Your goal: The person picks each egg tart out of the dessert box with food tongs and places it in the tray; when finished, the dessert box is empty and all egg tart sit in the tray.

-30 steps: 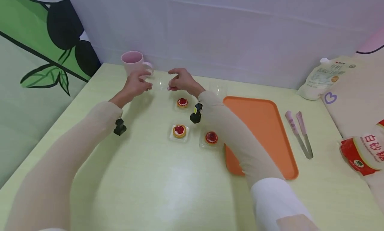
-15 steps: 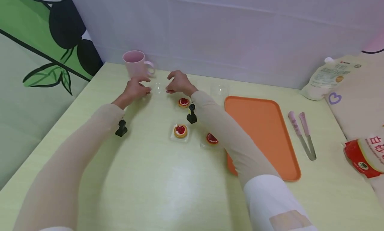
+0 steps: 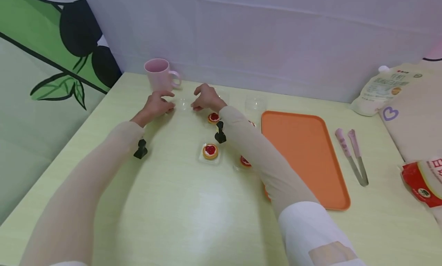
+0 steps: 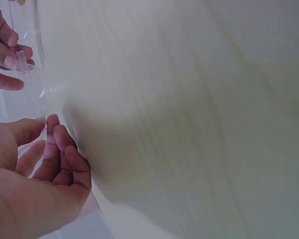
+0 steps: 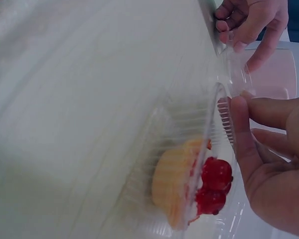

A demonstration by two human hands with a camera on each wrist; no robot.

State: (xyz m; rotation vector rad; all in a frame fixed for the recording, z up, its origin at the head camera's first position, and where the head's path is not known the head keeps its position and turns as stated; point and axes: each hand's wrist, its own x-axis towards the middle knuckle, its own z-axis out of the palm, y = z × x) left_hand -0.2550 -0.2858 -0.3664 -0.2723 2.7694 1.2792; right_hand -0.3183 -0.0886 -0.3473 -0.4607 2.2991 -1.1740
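Observation:
A small clear plastic lid or box (image 3: pixel 183 104) stands on the table between my hands, close to the pink mug (image 3: pixel 159 76). My left hand (image 3: pixel 157 106) pinches its left edge between thumb and fingertips. Opposite it, my right hand (image 3: pixel 208 98) pinches the right edge, where a thin clear rim (image 4: pixel 23 62) shows in the left wrist view. A berry tart (image 5: pixel 214 184) sits in a clear plastic tray (image 5: pixel 139 199) just below the right hand. Another tart (image 3: pixel 210 151) lies nearer me, and others are partly hidden behind the right forearm.
An orange tray (image 3: pixel 304 154) lies right of the forearm, with pink-handled tongs (image 3: pixel 352 156) beyond it. Another clear lid (image 3: pixel 256 103) is near the wall. A white pouch (image 3: pixel 383 89) and a red and white sugar bag (image 3: pixel 423 183) lie at the right edge.
My right hand has shifted slightly toward me, its fingers closing in on the clear plastic piece. The left hand stays beside the mug. The view has drifted a little left.

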